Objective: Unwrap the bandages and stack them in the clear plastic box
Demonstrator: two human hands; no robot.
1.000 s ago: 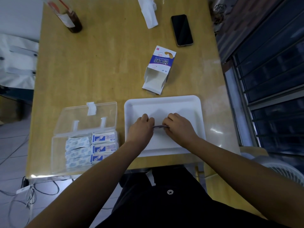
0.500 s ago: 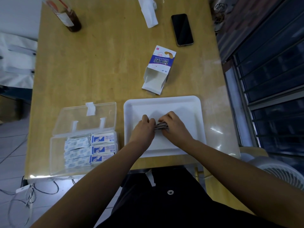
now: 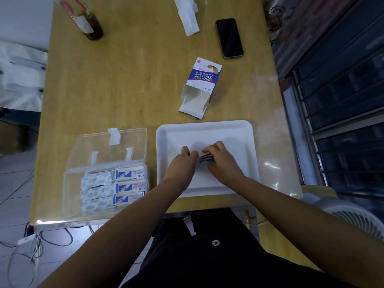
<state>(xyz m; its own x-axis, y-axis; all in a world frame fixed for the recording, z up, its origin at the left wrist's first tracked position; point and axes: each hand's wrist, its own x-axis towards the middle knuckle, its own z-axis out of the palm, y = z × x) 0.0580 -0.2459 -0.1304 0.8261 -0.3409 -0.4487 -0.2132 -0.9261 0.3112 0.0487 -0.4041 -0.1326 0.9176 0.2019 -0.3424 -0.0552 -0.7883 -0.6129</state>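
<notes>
Over the white tray (image 3: 236, 129), my left hand (image 3: 182, 163) and my right hand (image 3: 221, 161) together hold a small stack of wrapped bandages (image 3: 205, 157), seen edge-on between the fingertips. The right hand's fingers curl over the stack's top and far end; the left pinches its near end. To the left stands the clear plastic box (image 3: 70, 183) with its lid open, holding rows of blue-and-white wrapped bandages (image 3: 113, 185). Most of the held stack is hidden by my fingers.
An opened bandage carton (image 3: 200, 86) lies beyond the tray. Farther back are a black phone (image 3: 229, 37), a crumpled white wrapper (image 3: 187, 14) and a dark bottle (image 3: 87, 21). A white fan (image 3: 353, 217) stands at the lower right; cables lie on the floor at the left.
My hands have drawn closer together on the tray, and the bandages between them have been gathered into a tighter bundle, with the right hand's fingers now curled over it.
</notes>
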